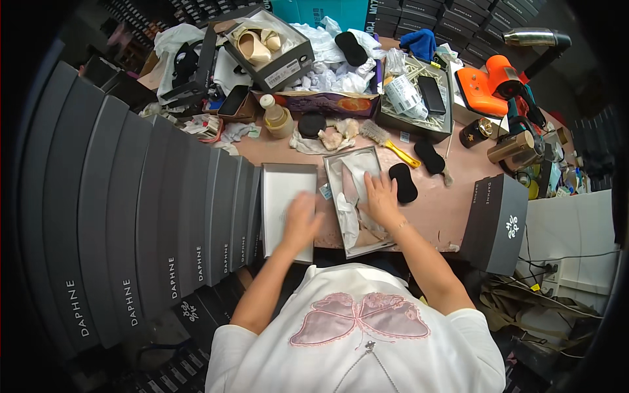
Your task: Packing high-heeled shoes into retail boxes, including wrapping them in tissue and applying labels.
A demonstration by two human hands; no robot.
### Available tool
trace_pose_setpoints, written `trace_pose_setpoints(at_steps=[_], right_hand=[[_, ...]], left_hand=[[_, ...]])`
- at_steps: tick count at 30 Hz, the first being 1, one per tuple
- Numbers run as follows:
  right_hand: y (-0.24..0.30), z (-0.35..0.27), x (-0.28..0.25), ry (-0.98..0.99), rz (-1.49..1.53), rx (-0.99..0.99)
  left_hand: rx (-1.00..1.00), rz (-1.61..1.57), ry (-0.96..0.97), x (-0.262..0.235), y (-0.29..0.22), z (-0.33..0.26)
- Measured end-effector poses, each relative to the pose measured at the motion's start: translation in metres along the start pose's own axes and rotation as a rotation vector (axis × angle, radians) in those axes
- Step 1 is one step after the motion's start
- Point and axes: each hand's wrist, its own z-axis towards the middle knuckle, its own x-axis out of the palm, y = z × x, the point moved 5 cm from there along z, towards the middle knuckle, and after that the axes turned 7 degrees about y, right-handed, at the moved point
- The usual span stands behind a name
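A: At the frame's left, the row of grey boxes point(157, 216) leans close by the lid point(288, 209); a careless elbow there could, I judge, tip one.

B: And mid-frame?

A: The open box point(357, 200) sits at the table point(452, 196) edge. The right hand point(380, 200) lies flat, fingers spread, pressing the tissue point(357, 171) inside, gripping nothing. Pushed hard, the box could slide off the table.

B: The left hand point(300, 219)?

A: Over the lid, blurred; I cannot tell how open it is or whether it holds anything.

B: What's hidden?

A: Whatever lies under the tissue, perhaps a shoe. The black pad point(402, 182) beside the box could be nudged away.
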Motion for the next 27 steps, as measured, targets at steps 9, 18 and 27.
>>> trace_pose_setpoints(at_steps=[9, 18, 27], right_hand=[[-0.012, -0.057, -0.001, 0.404, 0.431, 0.032], [0.05, -0.067, -0.063, 0.315, 0.332, -0.091], [0.098, -0.038, -0.131, 0.237, 0.846, -0.203]], left_hand=[[0.123, 0.245, 0.504, 0.082, -0.034, -0.004], [-0.318, -0.683, 0.278, 0.066, 0.002, 0.009], [-0.468, -1.614, 0.269, 0.029, -0.042, 0.017]])
